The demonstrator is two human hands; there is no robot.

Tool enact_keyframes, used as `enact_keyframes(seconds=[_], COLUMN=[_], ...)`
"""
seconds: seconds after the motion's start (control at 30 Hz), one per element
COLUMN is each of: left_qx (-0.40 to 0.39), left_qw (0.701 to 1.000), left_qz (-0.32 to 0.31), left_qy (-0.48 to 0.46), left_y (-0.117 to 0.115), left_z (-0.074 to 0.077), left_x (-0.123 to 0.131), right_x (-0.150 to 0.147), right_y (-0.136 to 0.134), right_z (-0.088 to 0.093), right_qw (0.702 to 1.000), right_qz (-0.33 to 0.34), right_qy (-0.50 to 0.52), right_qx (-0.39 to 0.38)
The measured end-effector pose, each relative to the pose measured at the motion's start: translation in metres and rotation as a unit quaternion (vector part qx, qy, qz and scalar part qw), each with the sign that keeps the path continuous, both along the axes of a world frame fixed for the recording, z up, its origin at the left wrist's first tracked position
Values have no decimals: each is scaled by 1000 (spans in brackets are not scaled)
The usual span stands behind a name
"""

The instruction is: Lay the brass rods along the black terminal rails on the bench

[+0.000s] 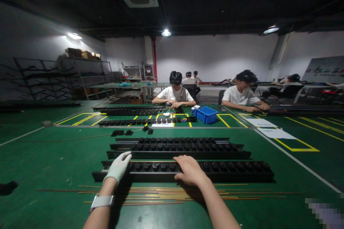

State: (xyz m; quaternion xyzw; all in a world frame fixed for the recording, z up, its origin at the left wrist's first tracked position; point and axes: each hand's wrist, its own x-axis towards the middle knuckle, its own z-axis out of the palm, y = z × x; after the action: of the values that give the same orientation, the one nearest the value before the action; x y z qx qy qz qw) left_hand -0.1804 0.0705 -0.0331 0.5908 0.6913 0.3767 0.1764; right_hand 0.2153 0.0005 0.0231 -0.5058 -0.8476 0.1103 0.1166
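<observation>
My left hand, in a white glove, rests with fingers curled on the left part of the nearest black socket strip. My right hand, bare, lies on the middle of the same strip with fingers bent over its sockets. What the fingers pinch, if anything, is hidden. Two more black socket strips lie just beyond. Several thin brass rods lie on the green table between the strip and me.
A few loose black socket pieces lie farther back. Across the table two people in white shirts work on more strips, beside a blue bin. White papers lie right. Shelves stand at the left wall.
</observation>
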Motion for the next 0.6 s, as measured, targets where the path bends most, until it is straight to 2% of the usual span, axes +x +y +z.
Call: enact_keyframes(seconds=[0.17, 0.27, 0.4, 0.5, 0.6], left_qx=[-6, 14, 90, 71, 42], left_qw=[999, 992, 969, 954, 930], left_qz=[25, 47, -29, -73, -106], left_qy=[27, 117, 227, 282, 349], left_y=[-3, -9, -19, -28, -34], left_z=[9, 21, 30, 28, 25], left_x=[4, 21, 61, 86, 95], right_x=[0, 0, 0, -1, -1], right_y=[-1, -1, -2, -3, -3], right_z=[1, 0, 1, 2, 3], right_qw=[1000, 1000, 1000, 1000, 1000], right_qz=[0, 2, 0, -2, -2], right_qy=[6, 9, 4, 2, 1], right_qx=[2, 6, 8, 6, 3])
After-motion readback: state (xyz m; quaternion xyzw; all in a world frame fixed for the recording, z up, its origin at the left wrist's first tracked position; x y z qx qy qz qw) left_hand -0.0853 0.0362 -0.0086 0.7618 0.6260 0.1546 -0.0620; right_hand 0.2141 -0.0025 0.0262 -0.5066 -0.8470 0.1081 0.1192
